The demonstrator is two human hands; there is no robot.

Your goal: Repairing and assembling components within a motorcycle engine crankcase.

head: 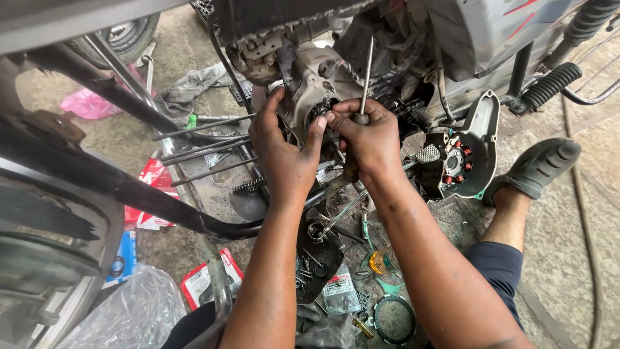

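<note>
My left hand (284,152) rests against the open side of a motorcycle engine (316,81), thumb and fingers spread around the small chain sprocket (318,111). My right hand (368,139) grips a screwdriver (366,71) whose metal shaft points up toward the engine. Both hands meet at the sprocket opening. A removed engine cover with copper stator coils (460,158) leans to the right of my right hand.
Black frame tubes (129,194) cross on the left, with long metal rods (200,152) lying on the greasy floor. Below my arms lie loose tools, bolts, a round gasket (395,318) and red-and-white parts packets (200,281). My sandalled foot (536,169) is at right, near a footpeg (549,84).
</note>
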